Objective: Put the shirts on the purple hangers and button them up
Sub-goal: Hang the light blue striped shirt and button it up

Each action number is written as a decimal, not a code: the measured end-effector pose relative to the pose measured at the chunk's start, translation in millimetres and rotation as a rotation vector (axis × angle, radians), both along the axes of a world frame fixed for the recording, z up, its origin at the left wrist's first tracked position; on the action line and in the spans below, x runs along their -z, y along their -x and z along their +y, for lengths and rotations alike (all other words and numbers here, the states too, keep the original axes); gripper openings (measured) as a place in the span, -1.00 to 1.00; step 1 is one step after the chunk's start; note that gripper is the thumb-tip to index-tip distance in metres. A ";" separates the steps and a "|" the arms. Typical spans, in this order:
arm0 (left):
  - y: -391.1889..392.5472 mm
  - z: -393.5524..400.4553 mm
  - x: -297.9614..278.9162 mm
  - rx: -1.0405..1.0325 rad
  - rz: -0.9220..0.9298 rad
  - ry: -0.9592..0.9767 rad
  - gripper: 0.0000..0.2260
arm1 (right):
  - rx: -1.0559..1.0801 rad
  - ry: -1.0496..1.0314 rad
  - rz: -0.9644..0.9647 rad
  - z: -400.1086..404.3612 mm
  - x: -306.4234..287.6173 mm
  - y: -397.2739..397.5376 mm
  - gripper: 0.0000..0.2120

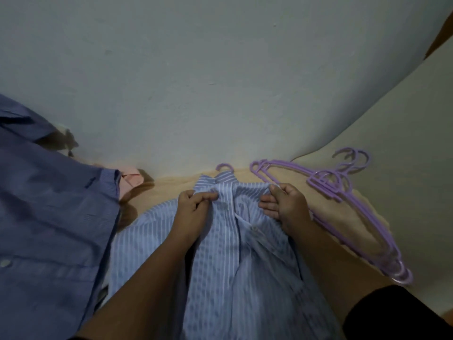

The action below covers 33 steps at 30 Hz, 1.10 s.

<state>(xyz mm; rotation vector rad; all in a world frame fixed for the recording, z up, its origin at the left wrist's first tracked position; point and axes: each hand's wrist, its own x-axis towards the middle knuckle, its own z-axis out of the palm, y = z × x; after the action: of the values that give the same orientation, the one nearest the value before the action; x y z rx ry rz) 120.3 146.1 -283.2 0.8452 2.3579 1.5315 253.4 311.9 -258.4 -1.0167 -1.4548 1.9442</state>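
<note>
Striped shirt (220,241) lies centre frame, already on a purple hanger (224,167) whose hook shows above the collar. Left hand (193,207) and right hand (285,204) each pinch the upper placket. Risk: loose, bunched fabric could misalign button and hole. Spare hangers (343,192) lie right.

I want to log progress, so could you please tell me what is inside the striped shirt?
A purple hanger hook protrudes above the light blue striped shirt collar; the hanger's body is covered by fabric.
</note>
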 end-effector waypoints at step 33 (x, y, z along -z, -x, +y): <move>-114.5 -53.3 13.8 -0.166 -0.119 0.327 -0.79 | -0.407 -0.583 -0.532 -87.5 9.7 -97.4 -0.76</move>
<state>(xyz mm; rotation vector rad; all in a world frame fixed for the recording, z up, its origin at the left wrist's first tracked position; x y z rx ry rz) 234.8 92.8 -296.9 0.4812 2.5427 1.1621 350.8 224.4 -268.1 -1.0484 -2.4995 1.3612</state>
